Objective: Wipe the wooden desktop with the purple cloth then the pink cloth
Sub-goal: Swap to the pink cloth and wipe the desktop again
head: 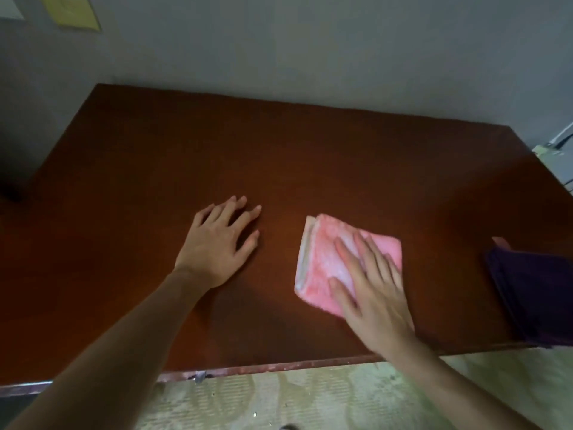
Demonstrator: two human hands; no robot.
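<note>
The dark reddish-brown wooden desktop (248, 144) fills the middle of the head view. A folded pink cloth (322, 259) lies flat on it, right of centre. My right hand (372, 290) presses palm-down on the pink cloth's near right part, fingers spread. My left hand (217, 243) rests flat on the bare wood to the left of the cloth, fingers apart and holding nothing. The purple cloth (536, 296) lies bunched at the desk's right front corner, partly hanging over the edge, apart from both hands.
A grey wall (310, 51) runs behind the desk's far edge, with a yellow paper (73, 10) at top left. The desk's front edge (279, 366) is chipped. Patterned light floor (310, 398) lies below. Pale items with cables (555, 147) sit past the right edge.
</note>
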